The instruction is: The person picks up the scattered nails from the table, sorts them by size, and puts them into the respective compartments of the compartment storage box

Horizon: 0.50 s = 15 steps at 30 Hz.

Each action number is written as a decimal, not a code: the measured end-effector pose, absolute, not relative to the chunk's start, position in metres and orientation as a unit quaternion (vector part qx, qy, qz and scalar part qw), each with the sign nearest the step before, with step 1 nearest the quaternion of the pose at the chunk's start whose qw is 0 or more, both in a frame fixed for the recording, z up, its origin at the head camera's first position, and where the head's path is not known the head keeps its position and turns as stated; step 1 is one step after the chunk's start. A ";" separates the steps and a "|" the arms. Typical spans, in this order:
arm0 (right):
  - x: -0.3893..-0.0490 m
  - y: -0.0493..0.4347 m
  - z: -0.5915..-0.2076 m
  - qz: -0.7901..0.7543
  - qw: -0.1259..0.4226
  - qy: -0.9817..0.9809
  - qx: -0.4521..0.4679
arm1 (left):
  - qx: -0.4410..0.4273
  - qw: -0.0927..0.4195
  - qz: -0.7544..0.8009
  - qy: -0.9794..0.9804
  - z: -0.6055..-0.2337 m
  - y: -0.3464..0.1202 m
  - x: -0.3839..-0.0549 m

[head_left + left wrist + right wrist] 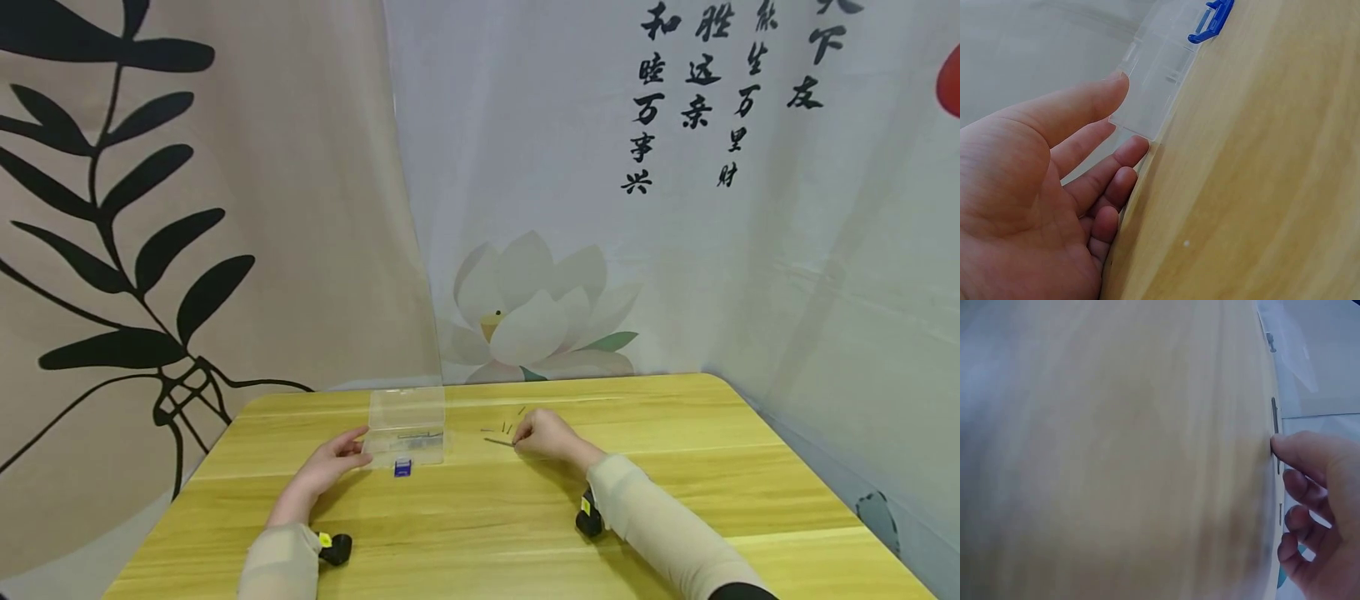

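In the lower middle of the head view, the right hand [551,435] pinches one end of a thin dark rod [497,442]; the left hand [332,463], fingers loosely parted, touches the open clear box [407,448]. Picking up seems in hand; lifting calls for steady pinch.

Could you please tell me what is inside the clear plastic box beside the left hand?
In the open clear box, thin dark pieces show toward the back, too small to count. The left hand covers a little of its left edge, hiding that bit.
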State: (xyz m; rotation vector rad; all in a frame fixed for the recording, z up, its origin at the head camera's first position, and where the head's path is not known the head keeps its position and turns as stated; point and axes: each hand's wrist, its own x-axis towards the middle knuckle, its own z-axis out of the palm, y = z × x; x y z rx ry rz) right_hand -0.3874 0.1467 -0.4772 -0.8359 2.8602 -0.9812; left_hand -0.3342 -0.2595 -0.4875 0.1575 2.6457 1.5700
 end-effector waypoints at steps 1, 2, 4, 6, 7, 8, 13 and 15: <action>-0.388 0.146 -0.478 -0.316 0.005 0.911 -0.267 | 0.051 0.029 0.509 0.859 -0.488 -0.260 -0.334; -0.388 0.146 -0.478 -0.318 0.008 0.910 -0.266 | 0.050 0.028 0.510 0.858 -0.488 -0.259 -0.334; -0.389 0.146 -0.479 -0.329 0.016 0.907 -0.263 | 0.050 0.027 0.508 0.859 -0.488 -0.259 -0.334; -0.390 0.146 -0.480 -0.343 0.022 0.902 -0.261 | 0.049 0.025 0.506 0.861 -0.488 -0.259 -0.334; -0.390 0.146 -0.480 -0.350 0.023 0.900 -0.259 | 0.051 0.024 0.504 0.862 -0.488 -0.259 -0.334; -0.391 0.147 -0.480 -0.359 0.024 0.896 -0.258 | 0.051 0.023 0.503 0.862 -0.488 -0.258 -0.334; -0.394 0.149 -0.477 -0.395 0.022 0.883 -0.253 | 0.048 0.024 0.503 0.863 -0.486 -0.257 -0.332; -0.395 0.150 -0.474 -0.412 0.028 0.877 -0.248 | 0.046 0.025 0.505 0.862 -0.485 -0.257 -0.332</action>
